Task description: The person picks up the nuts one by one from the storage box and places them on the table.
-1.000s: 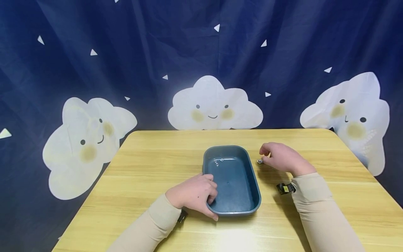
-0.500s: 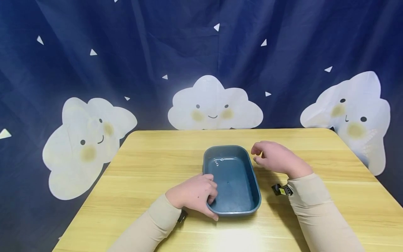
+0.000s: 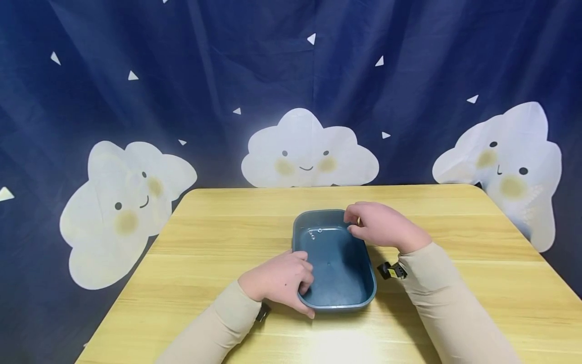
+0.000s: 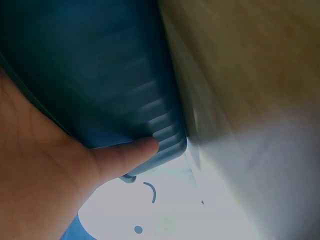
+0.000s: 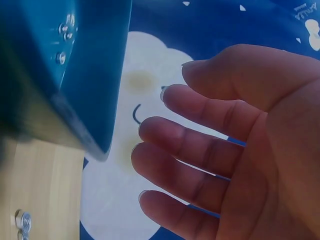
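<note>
A dark blue plastic tray (image 3: pixel 334 268) with rounded corners stands flat on the wooden table. My left hand (image 3: pixel 282 277) grips its near left wall, fingers curled over the rim inside and the thumb pressing the outer side, as the left wrist view shows. Several small, shiny, clear pieces (image 3: pixel 311 234) lie at the tray's far left inside. My right hand (image 3: pixel 382 226) hovers over the tray's far right rim, thumb and index finger close together; I cannot tell whether something small sits between them. In the right wrist view, silvery pieces (image 5: pixel 22 220) lie on the table beside the tray.
The wooden table (image 3: pixel 227 222) reaches back to a dark blue curtain (image 3: pixel 218 60) with white cloud prints. A small black wrist camera (image 3: pixel 392 270) sticks out from the right sleeve, close to the tray's right side.
My right hand has moved left, from a shiny piece on the table to over the tray's far right rim. The left hand and the tray have stayed put.
</note>
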Motion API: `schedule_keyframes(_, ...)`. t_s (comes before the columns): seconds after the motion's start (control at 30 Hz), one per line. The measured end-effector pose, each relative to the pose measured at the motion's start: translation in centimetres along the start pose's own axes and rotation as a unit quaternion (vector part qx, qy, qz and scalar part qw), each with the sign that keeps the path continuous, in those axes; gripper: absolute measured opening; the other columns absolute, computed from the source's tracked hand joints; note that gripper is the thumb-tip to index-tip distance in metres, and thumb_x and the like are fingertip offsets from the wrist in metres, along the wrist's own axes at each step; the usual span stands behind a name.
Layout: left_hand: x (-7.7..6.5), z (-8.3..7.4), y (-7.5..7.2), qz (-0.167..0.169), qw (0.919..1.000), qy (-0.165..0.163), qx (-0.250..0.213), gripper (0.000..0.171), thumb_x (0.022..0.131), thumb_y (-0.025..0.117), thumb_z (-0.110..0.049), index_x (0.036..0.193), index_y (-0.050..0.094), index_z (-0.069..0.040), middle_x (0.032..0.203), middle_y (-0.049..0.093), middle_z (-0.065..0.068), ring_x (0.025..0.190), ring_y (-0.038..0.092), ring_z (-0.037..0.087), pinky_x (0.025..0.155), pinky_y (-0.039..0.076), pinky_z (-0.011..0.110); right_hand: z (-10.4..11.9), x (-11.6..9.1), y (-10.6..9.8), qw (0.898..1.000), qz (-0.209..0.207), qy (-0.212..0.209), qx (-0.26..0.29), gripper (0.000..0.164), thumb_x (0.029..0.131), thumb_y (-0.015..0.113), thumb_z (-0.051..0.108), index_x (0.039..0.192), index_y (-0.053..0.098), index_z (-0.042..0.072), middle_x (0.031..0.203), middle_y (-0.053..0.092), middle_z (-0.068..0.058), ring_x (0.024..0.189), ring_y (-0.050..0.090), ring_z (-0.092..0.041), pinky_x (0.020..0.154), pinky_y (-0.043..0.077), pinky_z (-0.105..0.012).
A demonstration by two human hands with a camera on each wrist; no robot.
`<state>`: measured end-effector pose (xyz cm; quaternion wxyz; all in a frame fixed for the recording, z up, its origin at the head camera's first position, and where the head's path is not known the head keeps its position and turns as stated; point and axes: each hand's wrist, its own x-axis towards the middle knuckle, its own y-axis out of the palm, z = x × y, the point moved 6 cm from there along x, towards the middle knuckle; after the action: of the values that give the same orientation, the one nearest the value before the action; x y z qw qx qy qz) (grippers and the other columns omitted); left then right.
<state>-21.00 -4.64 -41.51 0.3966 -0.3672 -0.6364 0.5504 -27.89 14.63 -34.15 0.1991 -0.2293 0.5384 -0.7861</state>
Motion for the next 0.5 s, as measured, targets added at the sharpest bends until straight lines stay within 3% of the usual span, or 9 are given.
schedule_keyframes(0.5, 0.0, 0.0, -0.1, 0.000, 1.0000, 0.000, -0.004, 0.055, 0.066, 0.080, -0.073, 0.056, 0.048, -0.030, 0.065, 0.039, -0.023, 0.074, 0.034, 0.006, 0.064, 0.031, 0.022, 2.0, 2.4, 1.2, 0.999, 0.035, -0.012, -0.010, 0.017, 0.090, 0.067, 0.017, 0.106, 0.071, 0.011, 0.102, 0.066, 0.000, 0.088, 0.059, -0.018, 0.087, 0.051, -0.042)
